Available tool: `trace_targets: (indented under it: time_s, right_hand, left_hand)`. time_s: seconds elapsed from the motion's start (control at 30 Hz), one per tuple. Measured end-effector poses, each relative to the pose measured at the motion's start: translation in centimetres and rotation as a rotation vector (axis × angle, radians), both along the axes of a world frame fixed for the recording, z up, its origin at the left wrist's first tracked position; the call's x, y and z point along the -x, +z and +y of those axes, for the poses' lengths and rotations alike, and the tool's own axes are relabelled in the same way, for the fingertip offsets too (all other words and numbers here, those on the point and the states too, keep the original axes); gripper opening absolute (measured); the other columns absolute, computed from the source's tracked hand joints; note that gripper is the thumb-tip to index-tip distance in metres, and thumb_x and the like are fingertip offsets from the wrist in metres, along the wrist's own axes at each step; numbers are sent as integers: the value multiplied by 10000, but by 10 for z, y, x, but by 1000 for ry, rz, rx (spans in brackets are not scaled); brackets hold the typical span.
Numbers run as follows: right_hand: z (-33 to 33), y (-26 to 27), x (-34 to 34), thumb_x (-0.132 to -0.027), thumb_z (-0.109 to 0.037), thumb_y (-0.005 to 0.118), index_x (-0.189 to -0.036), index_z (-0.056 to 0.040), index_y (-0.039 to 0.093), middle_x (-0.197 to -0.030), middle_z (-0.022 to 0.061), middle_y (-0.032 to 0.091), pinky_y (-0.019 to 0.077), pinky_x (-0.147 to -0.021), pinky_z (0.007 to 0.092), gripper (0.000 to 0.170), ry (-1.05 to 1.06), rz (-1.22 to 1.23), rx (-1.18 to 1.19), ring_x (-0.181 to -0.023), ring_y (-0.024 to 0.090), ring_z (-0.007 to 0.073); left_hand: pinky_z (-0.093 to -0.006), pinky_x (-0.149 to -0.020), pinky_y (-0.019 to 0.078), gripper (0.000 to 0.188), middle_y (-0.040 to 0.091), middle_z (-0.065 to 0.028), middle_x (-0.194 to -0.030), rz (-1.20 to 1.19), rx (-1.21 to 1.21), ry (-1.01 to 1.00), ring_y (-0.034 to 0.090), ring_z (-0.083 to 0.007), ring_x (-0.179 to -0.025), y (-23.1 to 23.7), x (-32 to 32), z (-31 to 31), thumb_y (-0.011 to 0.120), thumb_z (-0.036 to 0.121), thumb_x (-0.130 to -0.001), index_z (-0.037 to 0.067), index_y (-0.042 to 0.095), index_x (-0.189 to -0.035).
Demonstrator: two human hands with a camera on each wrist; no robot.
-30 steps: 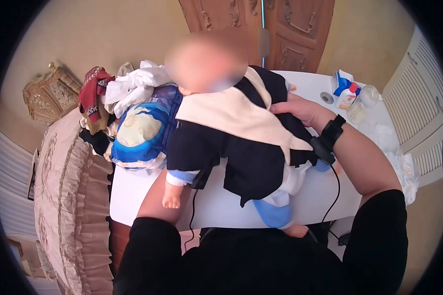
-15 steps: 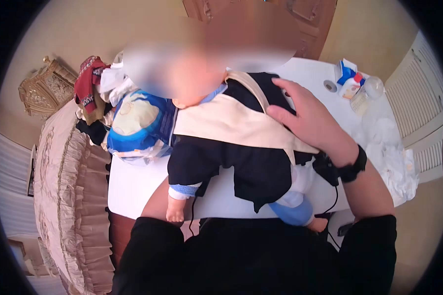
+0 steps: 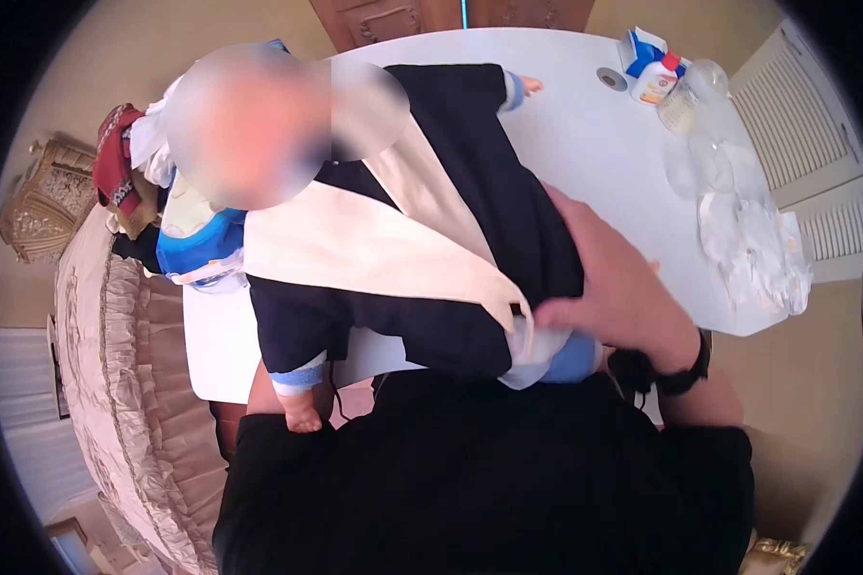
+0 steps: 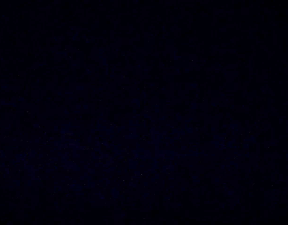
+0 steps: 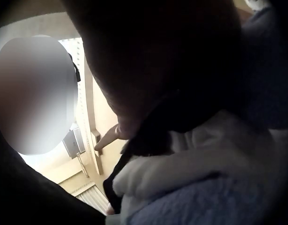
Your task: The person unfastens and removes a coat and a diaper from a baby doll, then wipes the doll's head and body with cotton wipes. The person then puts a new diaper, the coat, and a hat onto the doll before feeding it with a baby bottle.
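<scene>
A baby doll point(image 3: 355, 311) in a black garment with a wide cream collar point(image 3: 355, 249) leans before the person's chest in the head view, its head blurred. Blue and white cuffs show at its arms. My right hand point(image 3: 623, 278) lies along the doll's side, fingers straight against the black cloth and thumb extended across the front, near the lower end of the collar. In the right wrist view the thumb point(image 5: 108, 137) sticks out past dark cloth, above pale and blue fabric point(image 5: 176, 201). My left hand is hidden behind the doll; the left wrist view is black.
The white table point(image 3: 585, 144) carries a lotion bottle point(image 3: 655, 79), a grey roll point(image 3: 612, 80), clear containers point(image 3: 705, 105) and a pile of white diapers point(image 3: 753, 249) on the right. A blue pack point(image 3: 197, 244) and heaped clothes point(image 3: 120, 158) are at left, beside a frilled bed point(image 3: 115, 355).
The doll has come nearer to the person and tilted up. My right hand has gone from over the doll's chest down to its side. The head view has shifted.
</scene>
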State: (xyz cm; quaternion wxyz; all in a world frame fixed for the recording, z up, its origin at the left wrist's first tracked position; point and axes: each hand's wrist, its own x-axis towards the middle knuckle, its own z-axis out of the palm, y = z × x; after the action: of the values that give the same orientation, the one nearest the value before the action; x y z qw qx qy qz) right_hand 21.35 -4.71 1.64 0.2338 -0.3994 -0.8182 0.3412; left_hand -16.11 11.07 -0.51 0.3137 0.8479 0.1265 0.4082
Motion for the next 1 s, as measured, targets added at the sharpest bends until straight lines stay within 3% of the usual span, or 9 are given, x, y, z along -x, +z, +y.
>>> trace_targets:
  time_s: [0.1,0.2,0.23,0.53,0.67,0.73,0.8,0.9,1.0]
  right_hand:
    - [-23,10,1,-498,-454,882,-1454,-43,309,-1473,182,324,313,-1075,462,1188,-1,-179,-165,-1290,395,375]
    - [-29,10,-2,-482,-436,889,-1455,-43,305,-1480,174,312,318,-1068,457,1201,48,-289,-240,-1274,406,369]
    - [-30,8,-4,-506,-318,881,-1428,24,290,-1504,190,273,316,-1076,448,1147,80,-313,-266,-1280,390,374]
    - [-1,15,-31,-530,-116,744,-1430,-56,349,-1463,148,346,387,-999,412,985,96,-362,-220,-1151,472,348]
    - [1,26,-41,-560,-205,811,-1421,-63,373,-1479,155,332,357,-1057,413,976,146,-392,-101,-1262,418,368]
    - [6,43,-44,-597,-364,838,-1430,-69,371,-1490,158,322,324,-1091,420,1000,199,-466,-86,-1325,361,382]
    - [12,57,-32,-615,-492,806,-1427,-64,385,-1501,157,317,296,-1104,458,1010,192,-210,-214,-1346,336,380]
    - [33,53,4,-642,-537,764,-1418,-94,417,-1511,151,314,267,-1109,513,958,280,-30,-539,-1360,321,384]
    - [35,38,37,-650,-461,782,-1399,-140,456,-1519,142,307,273,-1094,556,879,482,-156,-552,-1374,302,389]
  left_hand:
    - [-310,-595,451,223,587,-89,-765,-8,0,23,567,-200,-671,1,16,1,519,254,-913,59,588,-832]
    - [-309,-600,452,218,586,-90,-774,-20,-1,37,567,-200,-678,9,19,1,521,252,-913,58,587,-839]
    - [-309,-602,452,216,586,-90,-777,-24,0,42,567,-200,-680,11,19,1,522,252,-913,58,587,-842]
    - [-308,-616,455,204,584,-92,-802,-24,32,144,567,-199,-700,33,45,-30,529,246,-912,55,583,-865]
    - [-308,-622,457,199,583,-92,-814,-32,58,155,567,-199,-709,35,49,-35,532,243,-912,54,582,-875]
    - [-307,-626,457,197,582,-93,-819,-41,67,150,568,-199,-713,37,47,-33,533,242,-912,54,581,-880]
    - [-307,-629,458,195,582,-93,-825,-55,82,141,568,-199,-718,34,44,-32,535,240,-912,53,580,-885]
    - [-307,-633,459,192,581,-94,-834,-69,104,125,568,-199,-724,34,39,-32,537,238,-911,52,579,-892]
    - [-306,-638,460,190,580,-94,-842,-84,125,115,568,-199,-731,34,39,-32,539,237,-911,51,578,-900]
